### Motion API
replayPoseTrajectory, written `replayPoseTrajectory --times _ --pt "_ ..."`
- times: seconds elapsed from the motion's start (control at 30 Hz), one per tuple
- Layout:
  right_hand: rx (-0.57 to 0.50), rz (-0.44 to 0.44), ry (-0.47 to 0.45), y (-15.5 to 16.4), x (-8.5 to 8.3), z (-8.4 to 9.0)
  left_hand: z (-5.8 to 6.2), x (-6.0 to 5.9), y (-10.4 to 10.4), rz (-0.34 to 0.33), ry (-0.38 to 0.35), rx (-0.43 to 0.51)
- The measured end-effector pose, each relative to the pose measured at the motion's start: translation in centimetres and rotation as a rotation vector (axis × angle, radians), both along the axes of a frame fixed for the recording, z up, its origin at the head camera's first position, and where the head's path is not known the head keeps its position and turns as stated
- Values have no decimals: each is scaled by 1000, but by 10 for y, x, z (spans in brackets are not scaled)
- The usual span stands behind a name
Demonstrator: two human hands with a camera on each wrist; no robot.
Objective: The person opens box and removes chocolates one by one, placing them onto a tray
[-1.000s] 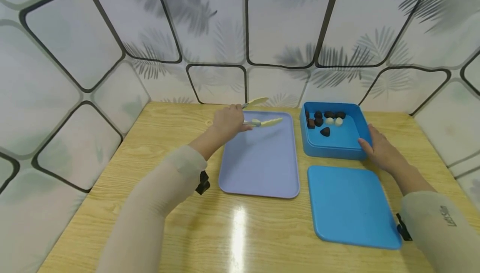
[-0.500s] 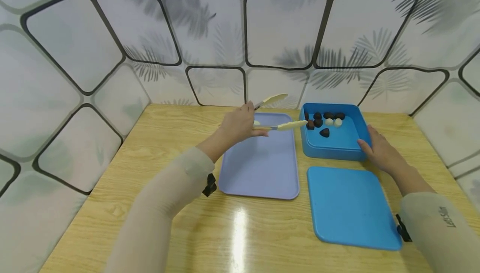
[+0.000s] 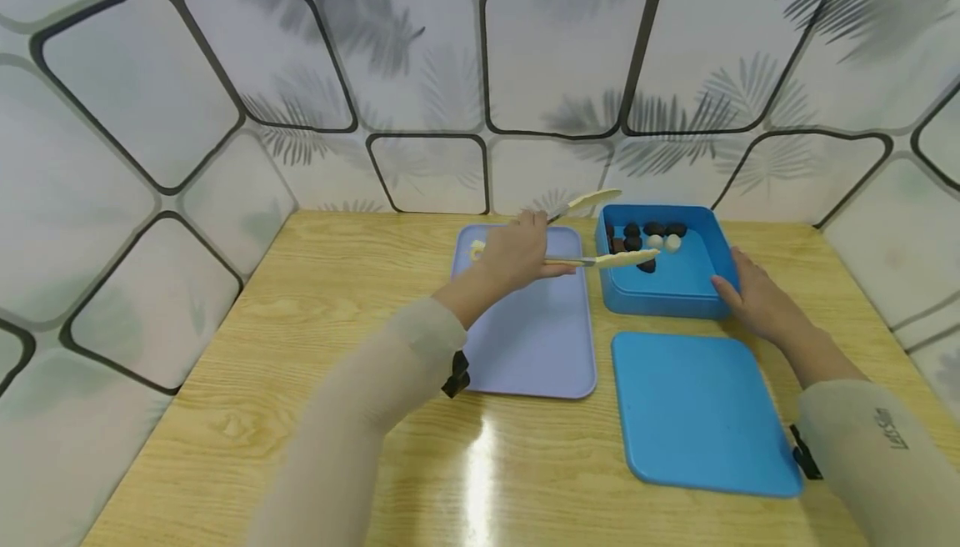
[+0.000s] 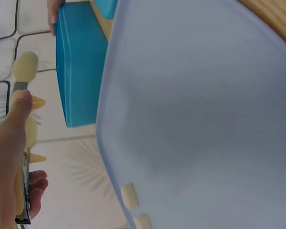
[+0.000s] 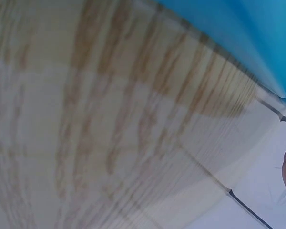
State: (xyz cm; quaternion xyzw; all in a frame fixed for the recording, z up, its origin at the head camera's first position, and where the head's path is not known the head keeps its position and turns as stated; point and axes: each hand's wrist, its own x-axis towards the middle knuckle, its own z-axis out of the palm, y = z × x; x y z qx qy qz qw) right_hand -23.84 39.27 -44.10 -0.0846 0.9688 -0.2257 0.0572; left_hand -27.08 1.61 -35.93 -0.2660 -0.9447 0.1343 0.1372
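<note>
My left hand (image 3: 517, 253) grips cream tongs (image 3: 611, 258) by the handle, tips apart and empty. The lower tip reaches over the near left part of the blue box (image 3: 686, 295); the upper tip (image 3: 592, 200) sticks up by the box's far left corner. Several dark pieces (image 3: 634, 242) and two white pieces (image 3: 664, 241) lie in the box. My right hand (image 3: 753, 297) rests against the box's right side, fingers on its wall. Two white pieces (image 4: 135, 209) lie at the far left corner of the lilac tray (image 3: 536, 338). In the left wrist view the tongs (image 4: 25, 124) sit under my thumb.
A blue lid (image 3: 701, 414) lies flat in front of the box, right of the tray. Everything stands on a wooden table (image 3: 315, 347) boxed in by patterned white walls at the back and both sides. The right wrist view has only table grain and a blue edge (image 5: 238, 43).
My left hand has carried the tongs rightward, from over the tray's far end to over the blue box. A white piece stays behind on the tray. My right hand has not moved.
</note>
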Motion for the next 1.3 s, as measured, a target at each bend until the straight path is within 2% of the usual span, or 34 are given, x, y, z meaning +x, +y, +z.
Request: replayPoseTrajectory --times 0.1,0.33,0.57,0.7,0.97,1.2,1.3 --pt "-1 -5 1 -1 -2 0 1 -1 14 10 -46 -31" --pt "-1 -5 11 0 0 1 -1 -11 50 15 -103 -88" --pt "-2 -20 -3 0 -1 3 6 -19 74 87 -185 -159" --pt "-3 -19 -22 -1 -1 4 6 -21 85 126 -226 -187" --pt "9 -14 -16 -2 -1 4 3 -24 98 163 -285 -136" --pt "0 10 11 -2 1 4 4 -22 100 99 -396 -60" --pt "-7 25 22 -3 4 5 3 -20 102 69 -408 -30"
